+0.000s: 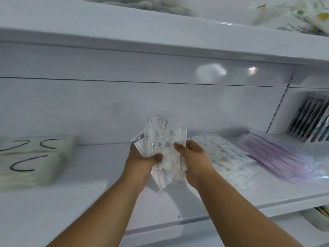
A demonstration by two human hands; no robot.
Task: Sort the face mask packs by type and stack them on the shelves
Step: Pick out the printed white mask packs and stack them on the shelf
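A bundle of white patterned mask packs (164, 138) stands upright over the middle shelf (106, 177). My left hand (142, 159) grips its lower left side and my right hand (191, 157) grips its right side, thumbs on the front. Just right of my hands lies a stack of the same patterned packs (229, 159) flat on the shelf. Further right sits a stack of lilac mask packs (281, 157). At the far left is a stack of pale cream packs with black ear loops (33, 157).
The upper shelf (160, 32) overhangs my hands and carries cream packs (156, 6) and white-and-yellow packs (302, 16). Dark upright packs (309, 120) stand in the neighbouring bay at right. A box (318, 218) shows under the shelf at the lower right.
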